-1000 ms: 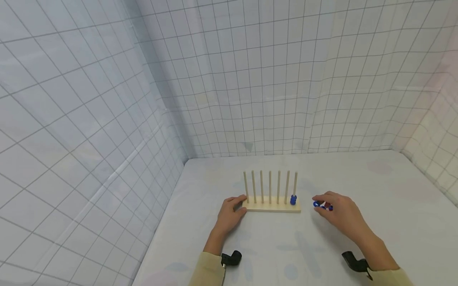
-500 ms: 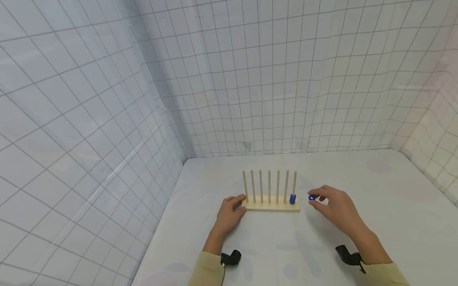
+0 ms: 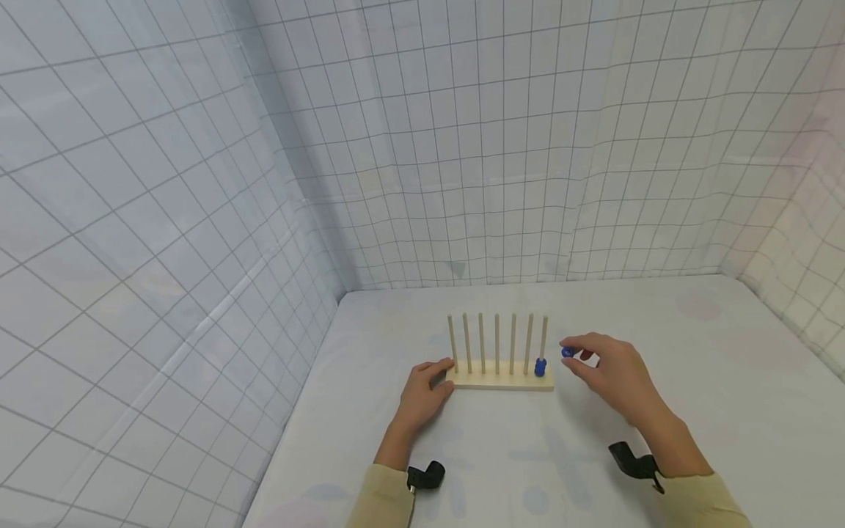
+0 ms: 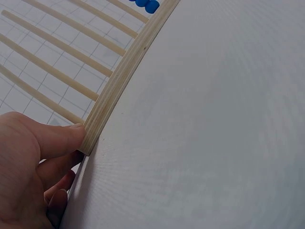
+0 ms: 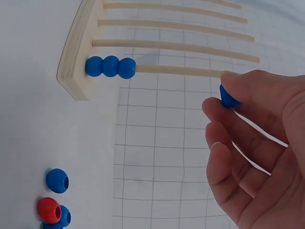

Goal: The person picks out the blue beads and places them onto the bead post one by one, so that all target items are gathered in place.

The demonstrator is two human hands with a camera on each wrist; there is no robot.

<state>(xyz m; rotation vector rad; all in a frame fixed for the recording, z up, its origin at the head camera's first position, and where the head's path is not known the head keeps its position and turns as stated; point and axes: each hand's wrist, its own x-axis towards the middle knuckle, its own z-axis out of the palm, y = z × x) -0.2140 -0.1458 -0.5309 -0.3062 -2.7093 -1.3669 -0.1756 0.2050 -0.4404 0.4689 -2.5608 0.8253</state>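
Observation:
A wooden peg rack (image 3: 498, 381) with a row of upright thin rods stands on the table. Three blue beads (image 5: 110, 66) are stacked at the foot of its rightmost rod. My left hand (image 3: 423, 396) holds the rack's left end, thumb against the front edge of the base (image 4: 114, 88). To the right of the rack, my right hand (image 3: 614, 370) pinches a single blue bead (image 5: 229, 98) between thumb and index finger. That bead is beside the upper part of the rightmost rod; whether it touches the rod I cannot tell.
Several loose beads lie on the table right of the rack in the right wrist view, among them a blue bead (image 5: 57, 181) and a red bead (image 5: 49, 210). My right hand hides them in the head view. Grid-patterned sheets (image 3: 475, 147) hang behind and at the sides.
My right hand has picked a blue bead from the loose ones, lifted it and carried it left towards the rightmost rod. The left hand stays on the rack's end.

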